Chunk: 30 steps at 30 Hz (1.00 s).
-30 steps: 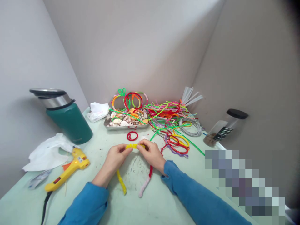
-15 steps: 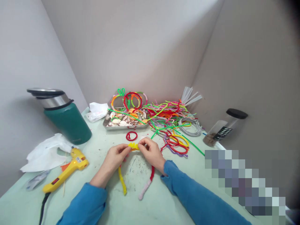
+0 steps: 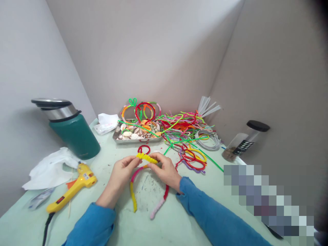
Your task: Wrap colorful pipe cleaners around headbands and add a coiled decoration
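Observation:
Between my two hands runs a coiled yellow pipe cleaner (image 3: 147,157). My left hand (image 3: 124,168) pinches its left end between thumb and fingers, and my right hand (image 3: 165,169) pinches the right end. Just below lies a headband wrapped in pipe cleaners (image 3: 133,184), its two ends pointing toward me. Its left leg is pink then yellow, its right leg red then pale pink. Part of its top is hidden by my right hand. A red pipe-cleaner ring (image 3: 144,149) rests just beyond my fingers.
A yellow glue gun (image 3: 74,188), crumpled white paper (image 3: 48,171) and a green bottle (image 3: 75,135) stand left. Behind are a metal tray (image 3: 138,140) of shells and a pile of pipe cleaners (image 3: 181,124). Scissors with red and yellow handles (image 3: 196,159) and a clear jar (image 3: 244,141) are right.
The yellow coil now shows longer between my hands, slanting down to the right. It was bunched close over the headband's top before; more of the headband's left side shows now.

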Motion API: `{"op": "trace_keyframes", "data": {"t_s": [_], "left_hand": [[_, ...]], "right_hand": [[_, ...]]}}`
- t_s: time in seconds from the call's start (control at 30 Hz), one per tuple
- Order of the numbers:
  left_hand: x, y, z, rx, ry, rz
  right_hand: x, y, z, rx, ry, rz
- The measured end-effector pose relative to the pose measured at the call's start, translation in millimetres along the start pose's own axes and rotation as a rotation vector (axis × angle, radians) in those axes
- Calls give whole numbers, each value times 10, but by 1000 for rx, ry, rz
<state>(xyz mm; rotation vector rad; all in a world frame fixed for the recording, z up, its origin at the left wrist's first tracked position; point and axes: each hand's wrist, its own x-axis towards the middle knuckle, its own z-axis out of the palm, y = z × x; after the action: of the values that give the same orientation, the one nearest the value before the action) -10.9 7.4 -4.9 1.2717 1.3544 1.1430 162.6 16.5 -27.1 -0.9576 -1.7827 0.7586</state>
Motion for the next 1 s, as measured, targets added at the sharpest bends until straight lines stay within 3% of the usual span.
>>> {"op": "trace_keyframes", "data": {"t_s": [0.1,0.23,0.37,0.6,1.0], "left_hand": [[13,-8,-3,-13,9,-41],[0,13,38,-63,-78,-21],[-21,13,69,-41,-116,-78],[-35,23,60,-167,-104,-120],[-46,-1,87,-8,-192,-106]], "right_hand": [[6,44,-3,90,6,81],[-6,87,22,123,-20,138],[-16,63,34,140,-82,125],[3,44,12,87,7,104],[-15,19,23,-5,-17,49]]}}
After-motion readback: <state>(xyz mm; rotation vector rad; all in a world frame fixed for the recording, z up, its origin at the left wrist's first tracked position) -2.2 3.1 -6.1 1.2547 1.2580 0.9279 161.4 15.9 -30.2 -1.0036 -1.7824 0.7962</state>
